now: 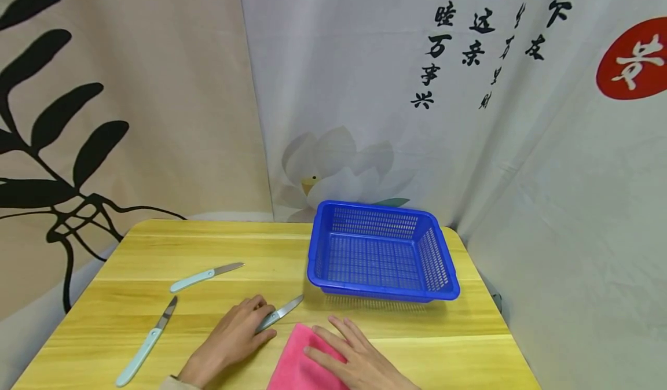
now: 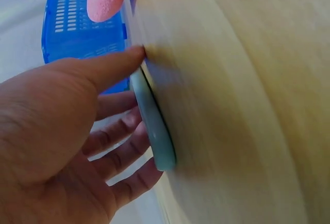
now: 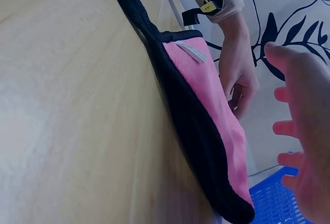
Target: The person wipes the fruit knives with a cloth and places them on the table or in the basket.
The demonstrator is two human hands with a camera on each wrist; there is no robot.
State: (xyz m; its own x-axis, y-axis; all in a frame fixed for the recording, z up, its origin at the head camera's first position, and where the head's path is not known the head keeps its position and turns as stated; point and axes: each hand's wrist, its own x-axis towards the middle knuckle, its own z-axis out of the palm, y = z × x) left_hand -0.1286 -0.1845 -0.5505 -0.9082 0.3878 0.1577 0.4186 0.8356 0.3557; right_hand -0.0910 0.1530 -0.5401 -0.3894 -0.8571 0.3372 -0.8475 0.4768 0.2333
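Observation:
My left hand (image 1: 233, 333) is at the pale blue-green handle of a paring knife (image 1: 285, 308) on the table. Its thumb lies on the near side and its fingers on the far side, curled about the handle (image 2: 153, 121). The blade points right and away. Spread over a pink cloth (image 1: 293, 362) at the front is my right hand (image 1: 359, 358), fingers fairly straight. The right wrist view shows the cloth (image 3: 198, 74) with dark edging and a small white label; that hand (image 3: 309, 131) appears beside it, not gripping.
Two more knives of the same kind lie to the left: one knife (image 1: 203, 276) farther back, another knife (image 1: 147, 343) nearer the front. A blue plastic basket (image 1: 383, 290) stands at the back right of the wooden table (image 1: 469, 355). Printed curtains (image 1: 182, 118) hang behind.

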